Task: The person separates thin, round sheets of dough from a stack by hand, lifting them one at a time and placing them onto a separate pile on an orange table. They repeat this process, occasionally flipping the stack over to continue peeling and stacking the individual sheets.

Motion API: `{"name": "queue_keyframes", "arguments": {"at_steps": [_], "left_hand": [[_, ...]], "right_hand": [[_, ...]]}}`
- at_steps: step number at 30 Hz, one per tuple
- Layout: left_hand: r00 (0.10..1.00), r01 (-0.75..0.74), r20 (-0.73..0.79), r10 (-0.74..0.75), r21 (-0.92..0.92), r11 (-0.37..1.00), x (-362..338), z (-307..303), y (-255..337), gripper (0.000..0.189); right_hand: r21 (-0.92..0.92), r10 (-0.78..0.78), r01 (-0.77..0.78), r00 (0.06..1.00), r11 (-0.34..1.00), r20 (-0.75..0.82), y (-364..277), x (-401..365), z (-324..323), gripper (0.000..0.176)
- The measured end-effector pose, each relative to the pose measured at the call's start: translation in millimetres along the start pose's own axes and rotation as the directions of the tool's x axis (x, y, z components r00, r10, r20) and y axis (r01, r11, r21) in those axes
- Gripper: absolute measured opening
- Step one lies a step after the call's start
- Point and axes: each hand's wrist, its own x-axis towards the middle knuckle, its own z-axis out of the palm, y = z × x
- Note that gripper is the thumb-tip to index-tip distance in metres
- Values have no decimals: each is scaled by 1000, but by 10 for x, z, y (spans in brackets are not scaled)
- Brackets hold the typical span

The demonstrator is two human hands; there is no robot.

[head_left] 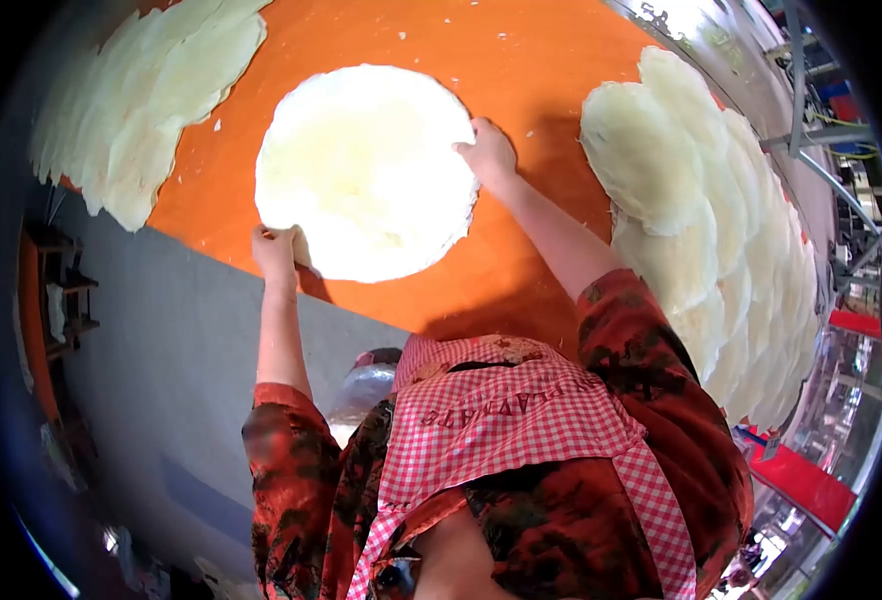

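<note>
A large round pale sheet (361, 170), thin and brightly lit, lies over the orange tabletop (521, 60). At its lower left edge my left hand (277, 250) pinches the rim between thumb and fingers. My right hand (489, 155) grips the right edge of the same sheet, thumb on top, with the other fingers partly hidden. The sheet's rim looks slightly uneven, and small pale crumbs are scattered on the orange surface around it.
Overlapping pale sheets (151, 95) cover the table's left end. Another overlapping group (706, 220) spreads along the right side. Grey floor (161, 330) shows below the table edge. Dark shelving stands at far left, and metal frames (831, 140) at far right.
</note>
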Motion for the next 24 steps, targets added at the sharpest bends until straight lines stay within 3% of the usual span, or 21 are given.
{"name": "queue_keyframes", "arguments": {"at_steps": [1, 2, 3, 5, 6, 14, 16, 21, 24], "left_hand": [[1000, -27, -15, 28, 70, 997, 23, 12, -25, 35], [998, -49, -28, 53, 142, 989, 64, 17, -103, 36], [996, -72, -39, 82, 214, 974, 50, 17, -82, 37], [999, 18, 32, -22, 141, 990, 35, -10, -19, 39], [998, 33, 43, -39, 125, 992, 60, -9, -25, 39], [981, 120, 151, -125, 43, 992, 55, -63, 18, 37], [978, 123, 167, -126, 33, 992, 71, -79, -41, 39], [984, 87, 146, -97, 74, 993, 70, -73, -27, 40], [980, 88, 176, -93, 37, 995, 54, -103, -40, 40]], "right_hand": [[-178, -9, -4, 997, 984, -73, -47, -84, -64, 51], [-170, -7, -9, 996, 985, -92, -53, -159, -140, 54], [-122, 96, -96, 995, 988, -5, -52, -192, -189, 57], [-42, 281, -278, 943, 960, 177, -68, -231, -272, 62], [-8, 288, -293, 934, 956, 210, -94, -254, -320, 65], [105, 399, -426, 894, 899, 204, -63, -616, -211, 61], [206, 411, -485, 855, 850, 317, -98, -652, -310, 55], [556, 410, -642, 766, 528, 494, 43, -586, -143, 36], [625, 331, -717, 697, 310, 636, -42, -610, -189, 42]]}}
